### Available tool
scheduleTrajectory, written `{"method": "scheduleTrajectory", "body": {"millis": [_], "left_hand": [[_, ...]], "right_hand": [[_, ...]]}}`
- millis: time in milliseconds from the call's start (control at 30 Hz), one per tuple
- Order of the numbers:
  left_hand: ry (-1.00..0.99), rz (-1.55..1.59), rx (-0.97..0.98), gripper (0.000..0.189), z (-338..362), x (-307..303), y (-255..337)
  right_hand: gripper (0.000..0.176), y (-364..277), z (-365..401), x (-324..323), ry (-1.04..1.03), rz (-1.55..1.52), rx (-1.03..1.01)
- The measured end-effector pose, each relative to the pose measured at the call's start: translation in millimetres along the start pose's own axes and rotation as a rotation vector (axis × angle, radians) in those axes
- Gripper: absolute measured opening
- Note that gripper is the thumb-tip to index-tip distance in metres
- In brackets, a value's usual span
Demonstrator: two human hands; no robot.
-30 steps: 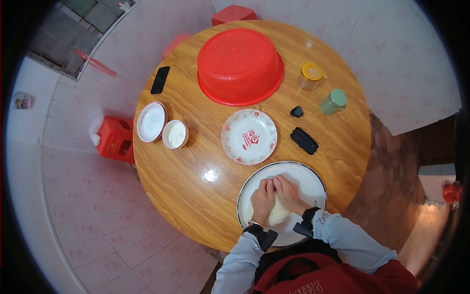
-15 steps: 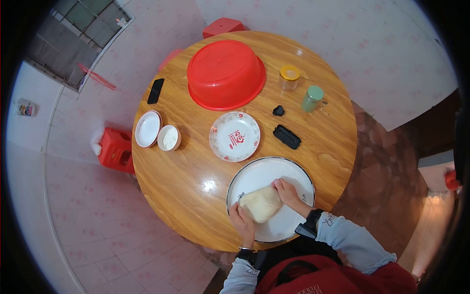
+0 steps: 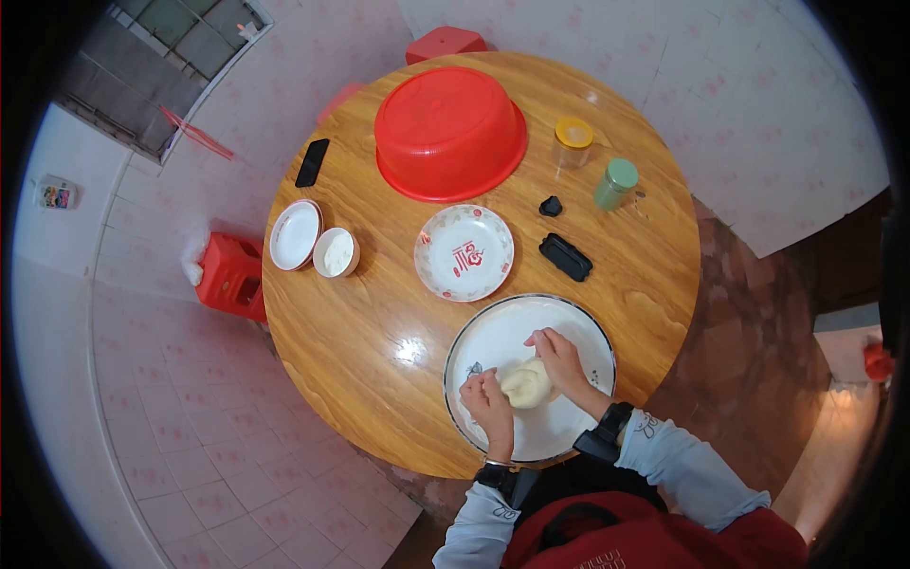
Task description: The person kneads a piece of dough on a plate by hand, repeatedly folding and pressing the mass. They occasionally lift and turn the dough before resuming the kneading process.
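A pale lump of dough [image 3: 528,384], folded into a rounded, smaller shape, lies on a large white tray with a dark rim [image 3: 592,332]. At its left side is my left hand [image 3: 487,403], with curled fingers close to the dough's edge. My right hand [image 3: 559,358] is at the upper right of the dough, its fingers bent together above it. Whether either hand's fingertips grip the dough is too small to tell.
Beyond the tray are a patterned plate [image 3: 464,253], a red basin [image 3: 445,133], a black tray [image 3: 566,257], a small black object [image 3: 550,206], a green-lidded jar [image 3: 616,185] and a yellow-lidded jar [image 3: 573,142]. Leftward are a bowl of white powder [image 3: 336,253], stacked dishes [image 3: 295,233] and a black phone-like object [image 3: 312,163].
The dough has gone from a wide, flattened slab to a compact folded lump. Both hands have come closer together and their fingers are more curled. The view has shifted slightly.
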State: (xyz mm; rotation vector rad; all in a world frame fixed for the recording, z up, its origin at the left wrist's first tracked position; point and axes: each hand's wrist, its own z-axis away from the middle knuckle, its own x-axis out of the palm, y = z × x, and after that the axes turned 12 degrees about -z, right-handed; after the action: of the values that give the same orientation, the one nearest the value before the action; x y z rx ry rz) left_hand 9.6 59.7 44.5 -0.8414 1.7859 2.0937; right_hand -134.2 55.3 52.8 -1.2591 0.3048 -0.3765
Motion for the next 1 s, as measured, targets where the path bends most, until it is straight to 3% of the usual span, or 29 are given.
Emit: {"method": "scheduleTrajectory", "body": {"millis": [67, 100, 200, 400, 633, 700, 867, 933, 1000], "left_hand": [[-0.018, -0.346, 0.332, 0.026, -1, -2, -4], [-0.022, -0.345, 0.333, 0.026, 2, -6, 3], [-0.174, -0.354, 0.647, 0.021, 19, -17, 20], [-0.183, -0.333, 0.609, 0.017, 28, -16, -8], [-0.227, -0.412, 0.612, 0.016, 6, 2, -21], [-0.256, -0.408, 0.589, 0.015, -7, 8, -12], [-0.268, -0.4, 0.556, 0.017, -46, 28, 4], [-0.39, -0.506, 0.342, 0.018, -58, 36, 7], [-0.402, -0.533, 0.292, 0.022, -66, 38, 14]], "right_hand": [[0.03, -7, -4, -2, -0.009, 0.043, -0.022], [0.028, -10, 1, -4, -0.024, 0.177, -0.113], [0.023, -15, 20, -6, -0.088, 0.377, -0.307], [0.009, -7, 52, 3, -0.161, 0.452, -0.655], [0.011, 11, 25, 7, -0.209, 0.472, -0.678], [0.008, 16, 9, 9, -0.164, 0.486, -0.565], [0.009, 28, -29, 15, -0.059, 0.465, -0.516], [0.013, 27, -44, 18, 0.006, 0.451, -0.479], [0.015, 29, -53, 22, 0.018, 0.434, -0.444]]}}
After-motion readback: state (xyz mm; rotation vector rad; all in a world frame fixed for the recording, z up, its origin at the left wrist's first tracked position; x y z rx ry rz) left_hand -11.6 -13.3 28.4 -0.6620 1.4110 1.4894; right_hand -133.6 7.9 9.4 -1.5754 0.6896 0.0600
